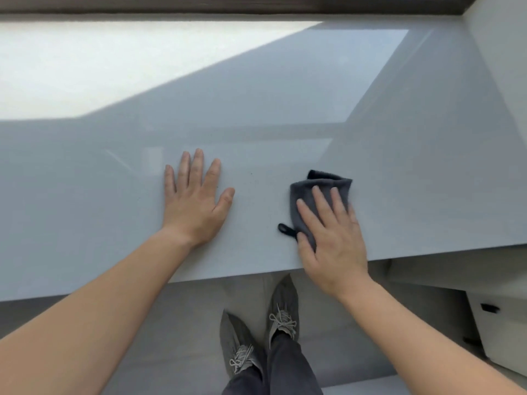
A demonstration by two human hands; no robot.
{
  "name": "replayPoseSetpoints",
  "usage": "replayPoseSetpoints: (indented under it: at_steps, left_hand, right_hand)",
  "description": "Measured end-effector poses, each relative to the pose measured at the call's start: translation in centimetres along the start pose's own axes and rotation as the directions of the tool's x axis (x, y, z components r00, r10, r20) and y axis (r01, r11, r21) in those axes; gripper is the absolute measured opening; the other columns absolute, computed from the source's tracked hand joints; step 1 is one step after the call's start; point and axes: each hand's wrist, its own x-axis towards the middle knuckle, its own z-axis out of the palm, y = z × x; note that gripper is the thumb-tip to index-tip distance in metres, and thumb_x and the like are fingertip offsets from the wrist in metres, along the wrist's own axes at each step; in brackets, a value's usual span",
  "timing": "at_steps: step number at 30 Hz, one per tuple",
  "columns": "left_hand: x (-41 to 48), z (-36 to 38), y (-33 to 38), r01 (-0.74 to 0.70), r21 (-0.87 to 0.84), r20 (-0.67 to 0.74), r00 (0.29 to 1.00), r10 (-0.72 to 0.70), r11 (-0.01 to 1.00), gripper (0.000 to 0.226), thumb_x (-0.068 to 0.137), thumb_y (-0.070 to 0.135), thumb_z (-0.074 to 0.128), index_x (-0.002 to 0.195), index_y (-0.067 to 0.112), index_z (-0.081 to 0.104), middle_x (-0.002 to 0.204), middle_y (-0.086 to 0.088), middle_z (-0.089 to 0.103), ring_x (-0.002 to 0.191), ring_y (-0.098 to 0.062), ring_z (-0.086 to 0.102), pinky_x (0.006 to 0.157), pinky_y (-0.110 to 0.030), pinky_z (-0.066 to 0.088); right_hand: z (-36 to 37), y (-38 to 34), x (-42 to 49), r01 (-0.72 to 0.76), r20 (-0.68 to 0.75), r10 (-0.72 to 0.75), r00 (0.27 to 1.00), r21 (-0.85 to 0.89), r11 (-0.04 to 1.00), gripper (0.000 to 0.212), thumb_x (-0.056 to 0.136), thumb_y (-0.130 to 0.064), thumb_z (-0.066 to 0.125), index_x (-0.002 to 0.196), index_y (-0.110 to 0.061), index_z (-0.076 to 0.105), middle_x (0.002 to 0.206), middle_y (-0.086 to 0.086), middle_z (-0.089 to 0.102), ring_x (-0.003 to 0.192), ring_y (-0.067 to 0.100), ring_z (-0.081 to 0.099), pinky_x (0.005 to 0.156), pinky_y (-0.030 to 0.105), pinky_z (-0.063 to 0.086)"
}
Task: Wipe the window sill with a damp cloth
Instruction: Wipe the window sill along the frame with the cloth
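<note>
A wide, glossy pale-grey window sill (285, 95) fills most of the view. A folded dark grey cloth (313, 192) with a small black loop lies on it near the front edge, right of centre. My right hand (330, 240) presses flat on the cloth, fingers spread over it. My left hand (194, 198) rests palm down on the bare sill to the left of the cloth, fingers apart, holding nothing.
The dark window frame (228, 4) runs along the far edge, and a white side wall (502, 67) closes the right end. Sunlight falls on the far left of the sill. Below the front edge are my grey shoes (282, 309) and a white drawer unit (496, 320).
</note>
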Motion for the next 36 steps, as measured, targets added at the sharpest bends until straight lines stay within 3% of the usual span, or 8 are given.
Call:
replayPoseSetpoints:
  at_steps: [5, 8, 11, 17, 23, 29, 34, 36]
  left_hand:
    - [0.2, -0.6, 0.7, 0.043, -0.091, -0.010, 0.999, -0.044, 0.995, 0.073, 0.090, 0.058, 0.018, 0.155, 0.024, 0.020, 0.167, -0.005, -0.002, 0.152, -0.018, -0.014, 0.120, -0.047, -0.014]
    - [0.5, -0.7, 2.3, 0.047, -0.159, -0.044, 0.998, -0.054, 0.986, 0.072, 0.090, 0.055, 0.024, 0.153, 0.020, 0.027, 0.166, -0.010, 0.003, 0.153, -0.022, -0.009, 0.121, -0.046, -0.013]
    - [1.7, -0.9, 4.2, -0.014, -0.185, -0.074, 0.997, 0.000, 0.983, 0.070, 0.091, 0.054, 0.026, 0.152, 0.020, 0.028, 0.166, -0.009, 0.003, 0.153, -0.020, -0.009, 0.121, -0.042, -0.014]
    - [7.2, -1.2, 8.1, -0.019, -0.199, -0.059, 0.998, 0.008, 0.980, 0.060, 0.102, 0.046, 0.031, 0.156, 0.023, 0.018, 0.167, -0.004, -0.004, 0.152, -0.017, -0.013, 0.121, -0.041, -0.014]
    - [11.2, -0.5, 9.4, 0.164, -0.122, 0.006, 0.986, -0.165, 0.979, 0.062, 0.101, 0.051, 0.022, 0.157, 0.031, 0.005, 0.166, -0.001, -0.014, 0.151, -0.016, -0.021, 0.120, -0.041, -0.015]
    - [11.0, 0.0, 9.4, 0.150, -0.094, -0.049, 0.987, -0.155, 0.984, 0.060, 0.102, 0.049, 0.022, 0.157, 0.033, 0.007, 0.167, 0.001, -0.011, 0.151, -0.015, -0.018, 0.121, -0.041, -0.014]
    - [11.0, 0.0, 9.6, 0.161, -0.089, -0.051, 0.985, -0.166, 0.983, 0.059, 0.102, 0.045, 0.030, 0.157, 0.034, 0.011, 0.167, 0.002, -0.010, 0.151, -0.014, -0.016, 0.121, -0.040, -0.013]
    - [11.3, -0.3, 9.7, 0.182, -0.126, -0.056, 0.980, -0.190, 0.975, 0.059, 0.099, 0.045, 0.033, 0.155, 0.034, 0.017, 0.167, 0.002, -0.006, 0.152, -0.013, -0.013, 0.121, -0.039, -0.012]
  right_hand:
    - [-0.6, 3.3, -0.4, 0.370, 0.105, -0.368, 0.924, -0.005, 0.929, 0.059, 0.092, -0.039, 0.051, 0.148, -0.023, 0.049, 0.162, 0.004, 0.032, 0.154, 0.029, 0.017, 0.123, 0.052, 0.018]
    - [-1.5, 8.5, 2.6, 0.061, 0.053, -0.059, 0.997, -0.025, 0.998, 0.060, 0.092, -0.042, 0.041, 0.149, -0.022, 0.048, 0.163, 0.005, 0.031, 0.153, 0.030, 0.018, 0.122, 0.055, 0.018]
    - [-1.9, 8.1, 5.5, -0.213, 0.005, 0.213, 0.977, -0.021, 0.977, 0.064, 0.094, -0.046, 0.033, 0.152, -0.023, 0.041, 0.165, 0.004, 0.024, 0.154, 0.030, 0.012, 0.124, 0.051, 0.009]
    - [-1.2, 6.8, 7.1, 0.302, 0.133, -0.299, 0.945, -0.005, 0.953, 0.060, 0.093, -0.044, 0.042, 0.150, -0.026, 0.045, 0.163, 0.001, 0.030, 0.154, 0.028, 0.016, 0.124, 0.051, 0.012]
    - [-2.2, 10.0, 18.8, -0.178, 0.081, 0.180, 0.980, -0.033, 0.983, 0.062, 0.097, -0.048, 0.030, 0.157, -0.031, 0.026, 0.169, -0.001, 0.010, 0.155, 0.026, -0.002, 0.125, 0.048, -0.002]
    - [-1.2, 7.6, 17.5, 0.343, 0.155, -0.342, 0.927, 0.020, 0.939, 0.060, 0.095, -0.047, 0.033, 0.151, -0.030, 0.042, 0.165, -0.001, 0.027, 0.154, 0.028, 0.014, 0.124, 0.051, 0.010]
    - [-2.6, 12.3, 25.9, -0.123, 0.133, 0.126, 0.983, -0.035, 0.992, 0.061, 0.099, -0.049, 0.028, 0.158, -0.033, 0.021, 0.169, -0.003, 0.005, 0.155, 0.024, -0.006, 0.124, 0.047, -0.005]
    - [-1.9, 9.9, 26.9, -0.096, 0.107, 0.101, 0.989, -0.048, 0.994, 0.062, 0.100, -0.049, 0.027, 0.158, -0.032, 0.019, 0.169, -0.001, 0.004, 0.155, 0.028, -0.007, 0.124, 0.050, -0.005]
